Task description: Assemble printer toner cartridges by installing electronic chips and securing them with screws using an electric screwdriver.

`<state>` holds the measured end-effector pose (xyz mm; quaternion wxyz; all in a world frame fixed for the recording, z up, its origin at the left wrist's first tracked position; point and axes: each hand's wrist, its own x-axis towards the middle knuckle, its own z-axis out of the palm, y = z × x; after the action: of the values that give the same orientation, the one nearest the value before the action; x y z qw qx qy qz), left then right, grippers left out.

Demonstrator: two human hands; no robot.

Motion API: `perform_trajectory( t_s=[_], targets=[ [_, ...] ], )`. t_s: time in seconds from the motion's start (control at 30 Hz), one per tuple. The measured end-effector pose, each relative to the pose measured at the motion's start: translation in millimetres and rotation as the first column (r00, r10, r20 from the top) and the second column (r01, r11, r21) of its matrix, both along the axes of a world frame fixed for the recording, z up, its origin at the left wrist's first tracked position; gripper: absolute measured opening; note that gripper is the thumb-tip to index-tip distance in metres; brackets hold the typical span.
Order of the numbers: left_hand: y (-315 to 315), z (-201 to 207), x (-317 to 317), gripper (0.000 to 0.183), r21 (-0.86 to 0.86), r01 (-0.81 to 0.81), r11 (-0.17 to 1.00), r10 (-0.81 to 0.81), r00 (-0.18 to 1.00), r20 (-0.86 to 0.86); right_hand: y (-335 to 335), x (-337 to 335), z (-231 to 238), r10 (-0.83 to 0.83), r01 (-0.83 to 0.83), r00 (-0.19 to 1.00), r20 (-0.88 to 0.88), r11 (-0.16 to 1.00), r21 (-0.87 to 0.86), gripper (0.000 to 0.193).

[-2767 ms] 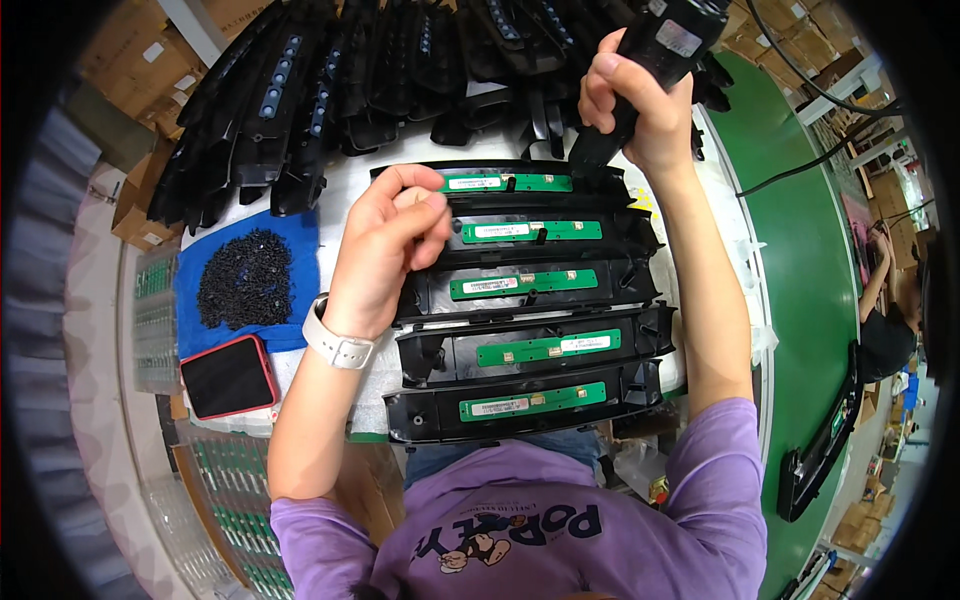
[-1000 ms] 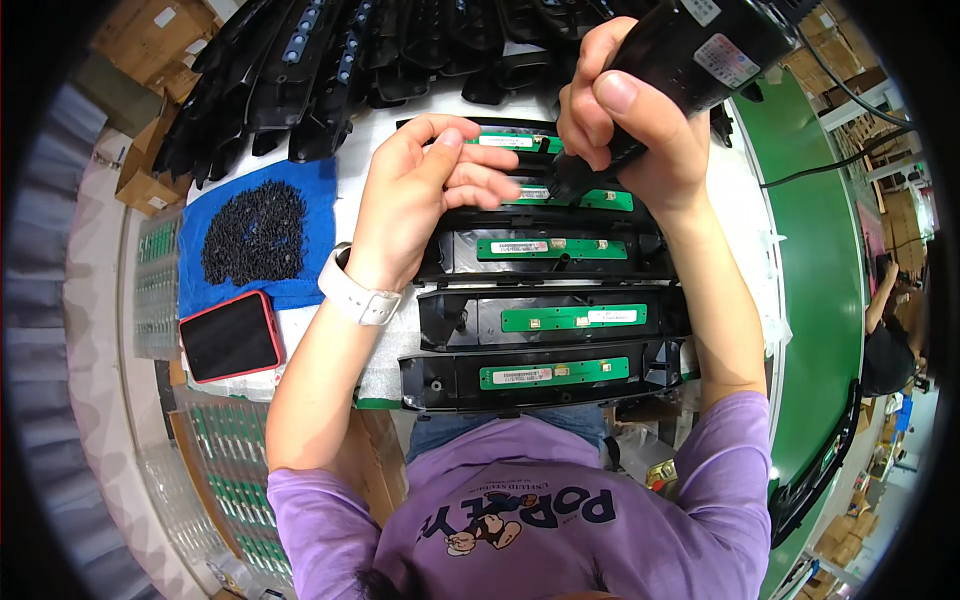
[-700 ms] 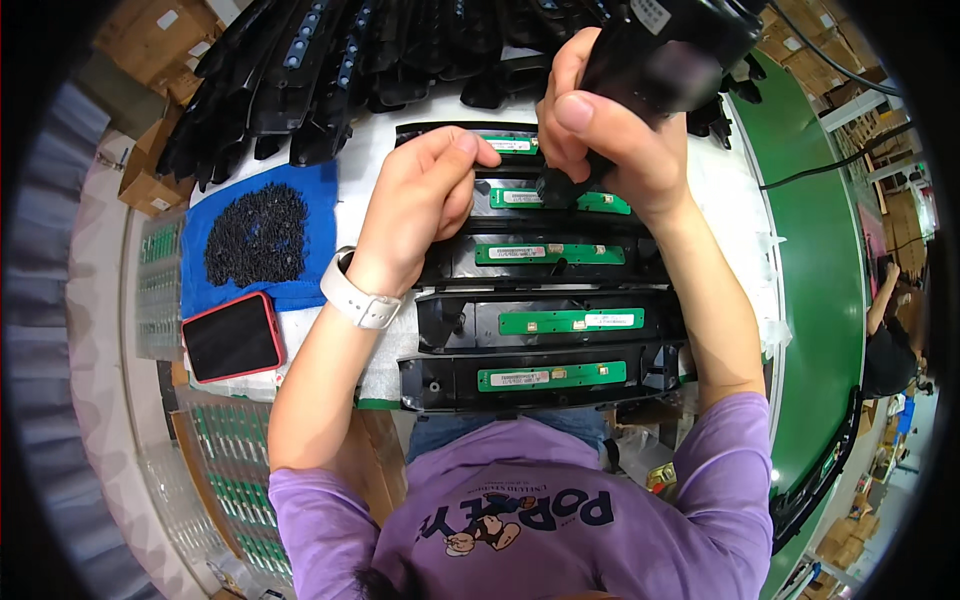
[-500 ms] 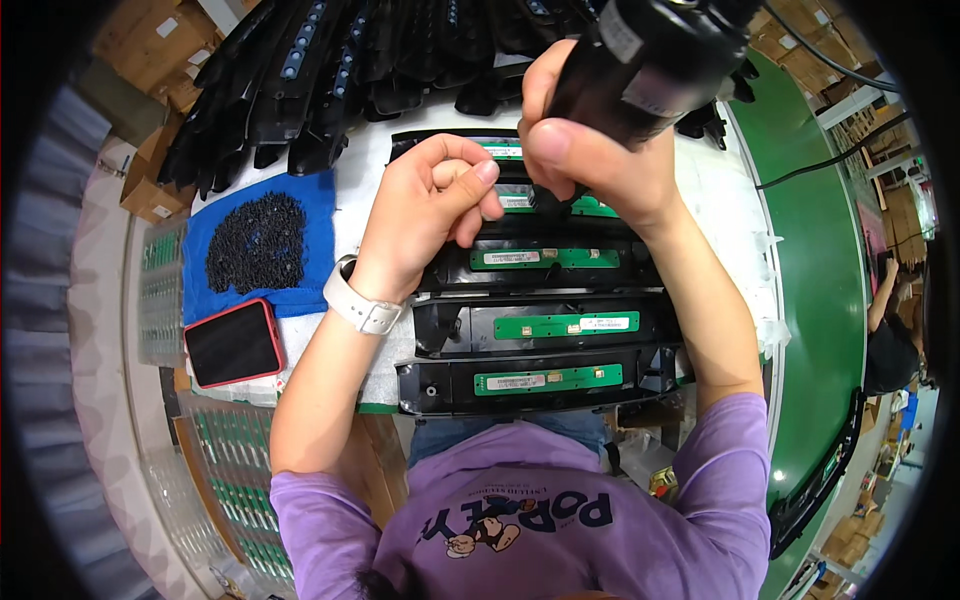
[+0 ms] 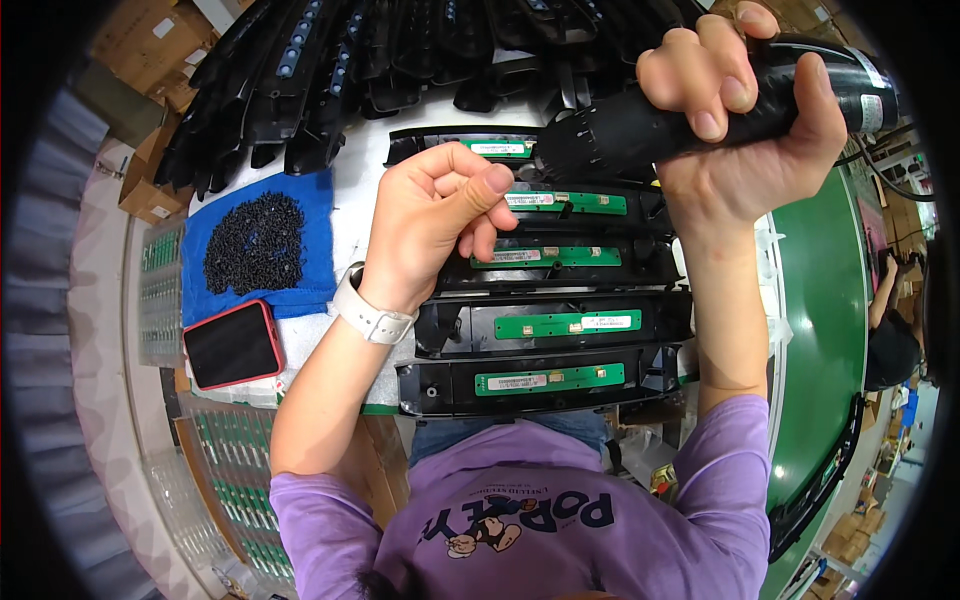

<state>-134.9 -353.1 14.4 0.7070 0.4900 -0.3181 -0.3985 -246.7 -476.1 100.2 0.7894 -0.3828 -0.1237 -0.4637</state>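
My right hand is wrapped round a black electric screwdriver, held nearly level with its tip pointing left. That tip is close to the fingertips of my left hand. Thumb and forefinger of the left hand are pinched together; whatever is between them is too small to make out. Below both hands lie several long black plastic panels in a row. Each carries a narrow green circuit board with a white label. The upper boards are partly covered by my left hand and the screwdriver.
Left of the panels, a blue cloth bears a heap of tiny black screws. A red-edged phone lies below it. More black panels are stacked at the far side. Trays of green boards stand at the lower left.
My right hand has swung the screwdriver from upright over the second panel to nearly level, moving right. The left hand has shifted slightly, still pinched, toward the tip.
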Motion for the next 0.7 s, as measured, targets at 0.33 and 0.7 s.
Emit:
perform_trajectory(
  t_s=[0.33, 0.7],
  targets=[
    [5, 2, 8, 0.026, 0.079, 0.121, 0.99, -0.116, 0.991, -0.061, 6, 1, -1, 0.032, -0.032, 0.999, -0.008, 0.999, -0.011, 0.034],
    [6, 9, 10, 0.034, 0.136, -0.018, 0.991, 0.025, 0.998, -0.057, 9, 23, 0, -0.049, 0.051, 0.996, -0.068, 0.998, 0.027, 0.029]
  ],
)
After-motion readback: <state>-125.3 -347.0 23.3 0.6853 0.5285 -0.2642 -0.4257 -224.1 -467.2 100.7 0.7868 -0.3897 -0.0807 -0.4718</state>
